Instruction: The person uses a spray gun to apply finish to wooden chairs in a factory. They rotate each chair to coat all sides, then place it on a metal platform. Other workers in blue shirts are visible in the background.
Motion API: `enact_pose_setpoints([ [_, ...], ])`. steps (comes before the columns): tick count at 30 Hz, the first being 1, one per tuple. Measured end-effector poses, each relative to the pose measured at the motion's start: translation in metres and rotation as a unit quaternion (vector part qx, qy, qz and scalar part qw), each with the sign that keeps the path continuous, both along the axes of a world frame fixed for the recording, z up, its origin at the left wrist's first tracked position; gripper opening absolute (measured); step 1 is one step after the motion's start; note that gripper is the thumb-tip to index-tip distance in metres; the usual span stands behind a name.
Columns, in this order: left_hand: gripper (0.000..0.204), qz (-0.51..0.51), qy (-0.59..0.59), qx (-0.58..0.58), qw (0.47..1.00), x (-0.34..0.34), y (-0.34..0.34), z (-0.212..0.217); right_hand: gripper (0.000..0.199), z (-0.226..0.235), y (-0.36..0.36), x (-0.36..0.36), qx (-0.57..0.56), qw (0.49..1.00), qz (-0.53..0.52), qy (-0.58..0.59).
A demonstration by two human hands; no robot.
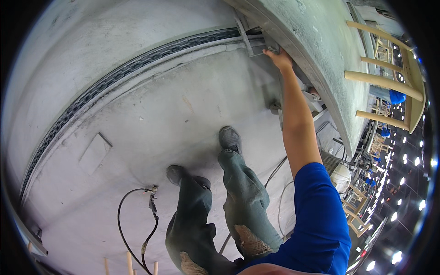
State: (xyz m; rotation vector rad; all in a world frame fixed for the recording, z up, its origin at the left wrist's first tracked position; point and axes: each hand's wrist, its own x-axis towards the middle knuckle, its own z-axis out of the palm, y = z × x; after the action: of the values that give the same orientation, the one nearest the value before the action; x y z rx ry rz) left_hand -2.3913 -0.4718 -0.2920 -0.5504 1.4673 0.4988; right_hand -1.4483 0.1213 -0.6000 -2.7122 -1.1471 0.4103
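My right arm, in a blue sleeve, stretches up to the underside of a grey-green table or conveyor top point(316, 50). Up there my right hand point(283, 59) has its thumb out to the left. Its other fingers curl in at a small grey metal part point(274, 48) under the rim and are mostly hidden, so what they hold cannot be made out. Just left of the thumb is a thin metal bracket point(245, 36). My left hand does not show. A small skin-coloured patch under the same rim is too hidden to identify.
A pale wooden chair frame point(389, 78) stands on the top at the right. A chain track point(123, 68) curves along the floor. A black hose with a metal fitting point(152, 201) lies left of my legs. Cables run to the right, and a flat plate point(95, 153) lies at left.
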Motion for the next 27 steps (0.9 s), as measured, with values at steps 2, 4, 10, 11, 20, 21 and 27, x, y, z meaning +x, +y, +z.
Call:
enact_pose_setpoints([
  [2,0.03,0.062,-0.008,-0.006,0.998,-0.004,0.009,0.008,0.111,0.004,-0.003,-0.009,-0.007,1.0,-0.002,0.004],
  [4,0.029,0.024,0.14,-0.109,0.984,0.005,0.02,0.022,0.112,0.007,-0.006,-0.021,-0.005,1.0,0.001,-0.008],
  [10,0.02,-0.06,0.173,-0.197,0.963,0.032,0.068,0.042,0.115,0.008,0.006,-0.065,-0.021,0.999,0.004,-0.029],
  [11,0.02,-0.05,0.145,-0.152,0.976,0.037,0.071,0.036,0.116,0.007,0.009,-0.076,-0.031,0.999,0.0,-0.036],
  [20,0.035,-0.001,-0.005,0.008,1.0,0.038,0.081,-0.001,0.119,0.005,0.02,-0.199,-0.083,0.994,-0.018,-0.062],
  [21,0.037,0.011,0.02,-0.027,0.999,0.037,0.08,-0.001,0.12,0.005,0.021,-0.214,-0.081,0.995,-0.015,-0.063],
  [27,0.045,0.008,0.012,0.096,0.995,0.0,0.042,-0.014,0.112,-0.01,0.021,-0.32,-0.012,0.999,0.001,-0.033],
])
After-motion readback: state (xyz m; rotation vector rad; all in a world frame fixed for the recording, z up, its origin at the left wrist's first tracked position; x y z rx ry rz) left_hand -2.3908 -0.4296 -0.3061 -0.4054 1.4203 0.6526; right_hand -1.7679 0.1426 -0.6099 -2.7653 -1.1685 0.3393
